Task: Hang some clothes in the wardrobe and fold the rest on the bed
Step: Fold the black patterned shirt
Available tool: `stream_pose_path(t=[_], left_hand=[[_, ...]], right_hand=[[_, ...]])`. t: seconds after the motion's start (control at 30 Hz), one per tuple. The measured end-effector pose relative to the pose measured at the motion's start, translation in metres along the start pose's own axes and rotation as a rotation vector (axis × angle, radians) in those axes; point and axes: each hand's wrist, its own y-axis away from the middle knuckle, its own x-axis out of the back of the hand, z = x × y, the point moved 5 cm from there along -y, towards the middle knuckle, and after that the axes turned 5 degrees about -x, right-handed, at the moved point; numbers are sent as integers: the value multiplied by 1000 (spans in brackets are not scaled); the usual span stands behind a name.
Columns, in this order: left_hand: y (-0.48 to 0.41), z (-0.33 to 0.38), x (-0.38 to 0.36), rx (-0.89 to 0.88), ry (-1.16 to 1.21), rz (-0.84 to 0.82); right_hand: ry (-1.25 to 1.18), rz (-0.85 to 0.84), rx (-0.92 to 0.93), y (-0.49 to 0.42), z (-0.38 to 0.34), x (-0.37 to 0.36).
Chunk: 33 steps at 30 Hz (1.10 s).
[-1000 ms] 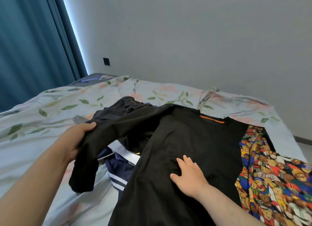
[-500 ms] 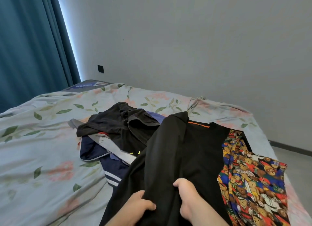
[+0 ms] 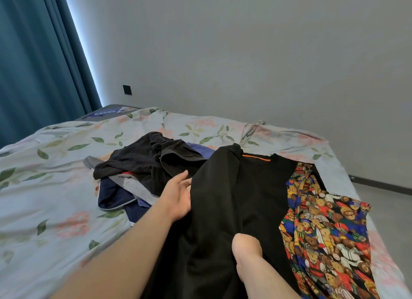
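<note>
1. Right hand (image 3: 246, 246): curled, pinching a ridge of the black shirt (image 3: 252, 187) near its lower middle; fingertips hidden in the cloth.
2. Left hand (image 3: 177, 197): fingers straight and loosely spread, flat against the shirt's folded left edge; blurred, nothing gripped.
3. Black shirt: spread on the bed (image 3: 44, 187), orange neck tab (image 3: 256, 158) toward the far side, left side already folded inward.
4. Likely step: folding the shirt lengthwise. Best done by smoothing the folded edge flat, keeping the pinched part taut, then squaring edges before the next fold.
5. Risk: hem bunching under the right hand.
6. Just right of the shirt: bear-print garment (image 3: 327, 236), touching it.
7. Left: heap of dark clothes (image 3: 142, 164), unfolded, partly under the shirt's edge.
8. Beyond: teal curtain (image 3: 40, 64), grey wall.
</note>
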Motion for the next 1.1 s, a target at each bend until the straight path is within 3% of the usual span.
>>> stream_pose_path(t=[0.03, 0.07, 0.17, 0.27, 0.37, 0.47, 0.6, 0.77, 0.97, 1.1], left_hand=[[-11, 4, -8, 29, 17, -10], [-19, 5, -15, 54, -4, -11], [-40, 11, -35, 36, -98, 20], [-59, 23, -40, -163, -285, 113], [-61, 25, -41, -235, -408, 133], [-71, 29, -29, -187, -325, 108], [-98, 48, -6, -160, -153, 202], [-122, 50, 10, -80, -133, 209], [-125, 31, 13, -15, -68, 106], [-133, 53, 13, -109, -71, 70]], right_hand=[[243, 23, 73, 5, -3, 2], [309, 48, 176, 1, -8, 5], [-135, 82, 87, -11, -15, 13], [-228, 45, 203, -17, -22, -4], [-175, 58, 311, -17, -32, -13], [-83, 33, 366, -32, -58, -10], [63, 45, 502, -57, -116, -7], [123, -62, 473, -101, -174, -30], [-118, -204, 180, -149, -198, -62], [-228, -150, 286, -166, -220, -66]])
